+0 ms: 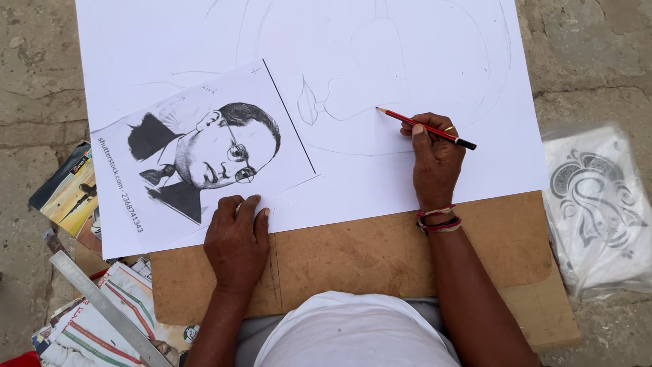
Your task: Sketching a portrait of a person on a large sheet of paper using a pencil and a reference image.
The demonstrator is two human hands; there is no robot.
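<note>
A large white sheet (380,177) with faint pencil outlines lies on a brown board (353,258). My right hand (435,160) holds a red and black pencil (424,128), its tip touching the drawn line near the middle of the sheet. Red and pink bands circle that wrist. My left hand (236,238) rests flat on the lower edge of a printed black and white portrait of a man with glasses (204,156), which lies tilted on the left part of the white sheet.
A metal ruler (109,309) and a stack of papers and printed sheets (102,319) lie at the lower left. A colour picture (68,194) sits at the left. A plastic bag holding a black and white design (598,211) lies at the right on rough concrete ground.
</note>
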